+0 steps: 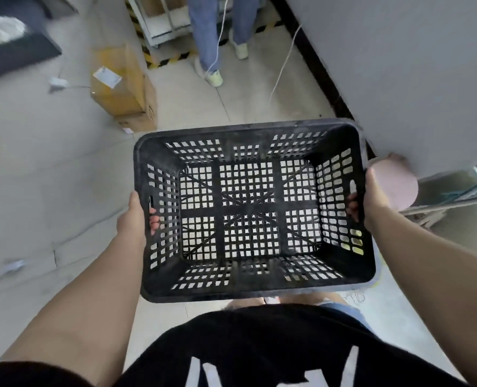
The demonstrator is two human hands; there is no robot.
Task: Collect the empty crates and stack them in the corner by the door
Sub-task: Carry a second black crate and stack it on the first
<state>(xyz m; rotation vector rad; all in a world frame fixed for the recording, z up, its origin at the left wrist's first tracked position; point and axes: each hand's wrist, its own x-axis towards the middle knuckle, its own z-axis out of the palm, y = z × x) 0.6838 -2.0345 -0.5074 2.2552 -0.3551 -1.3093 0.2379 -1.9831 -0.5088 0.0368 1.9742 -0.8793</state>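
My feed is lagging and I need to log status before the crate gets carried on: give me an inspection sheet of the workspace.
Surface: pale tiled floor, no table in view.
Job's things: one black plastic crate, empty, held level above the floor; no stack or door visible.
Clutter: cardboard boxes on the floor ahead-left; scraps of paper at left.
Grippers: left hand and right hand each grip a side handle, fingers through the slots.
Cables: white cable trailing along the wall base.
Surroundings: grey wall at right; a second person's legs stand ahead beside a white rack.
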